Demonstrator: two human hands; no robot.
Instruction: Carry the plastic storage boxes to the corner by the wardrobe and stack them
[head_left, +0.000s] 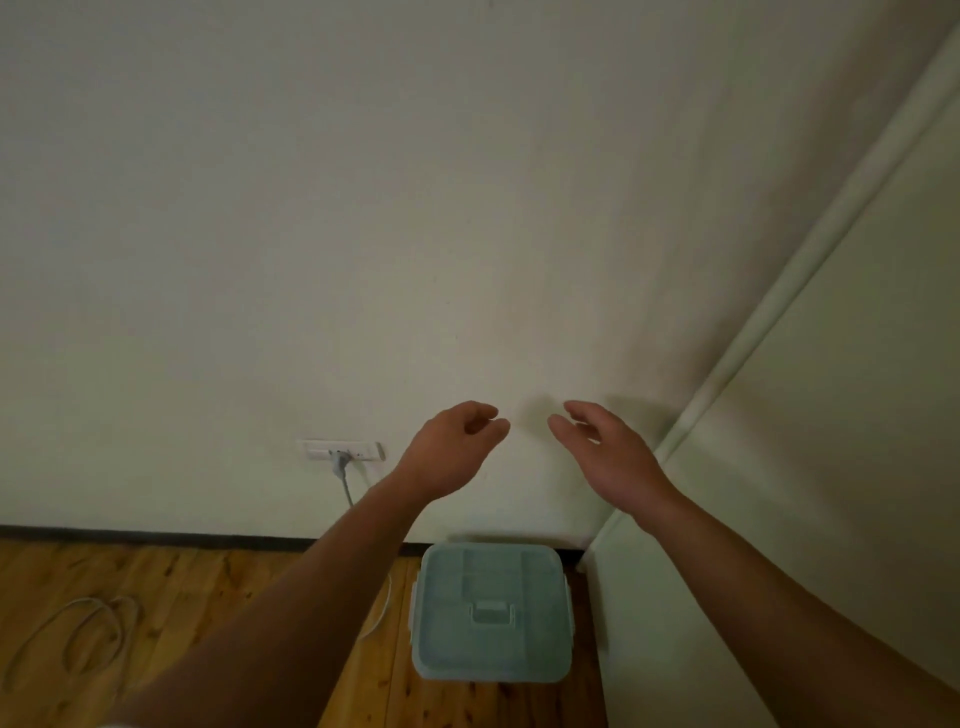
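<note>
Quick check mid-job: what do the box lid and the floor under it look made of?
box lid: looks like moulded plastic, matte teal, judging by its raised ribs, the recessed handle and the pale side clips.
floor: looks like wood planks with a slight sheen, showing grain and dark knots. It could be laminate.

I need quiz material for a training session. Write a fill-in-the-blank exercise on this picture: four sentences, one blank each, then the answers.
1. Only ____ storage box is in view.
2. It stands on the ____ floor beside the wardrobe.
3. The left hand and the right hand both hold ____.
4. The plug sits in a socket on the ____.

Missing words: one; wooden; nothing; wall.
</note>
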